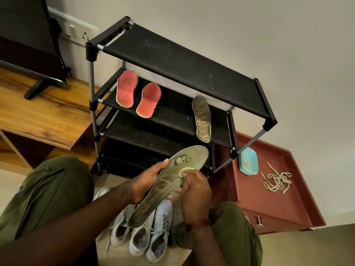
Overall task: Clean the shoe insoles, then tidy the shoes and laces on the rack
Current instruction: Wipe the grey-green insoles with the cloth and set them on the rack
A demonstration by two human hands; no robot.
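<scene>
I judge the step in hand to be scrubbing the last dark insole. My left hand grips the insole across its waist, thumb over the near edge and fingertips curled up under the far edge. My right hand pinches a small green pad between bent fingers and presses it onto the insole's upper face, just ahead of the left thumb.

To do this well I would keep the left grip firm so the thin sole does not flex away. I would rub in short strokes from the pad's spot toward the toe. I would go lightly at the worn patch just beyond the pad, where the top layer looks torn and could peel further. The heel end, which hangs below both hands, will need a turn too, so I would shift the grip forward for that.

Directly under the fingers, on the floor, stand the pale shoes with their openings up. Beyond the fingertips rises the rack. Its second shelf carries another dark insole straight ahead of my right hand. Two red insoles lie farther off, above and left of my left hand. Out to the right of the right hand, well apart, a blue dish and a tangle of laces lie on a red cabinet.
</scene>
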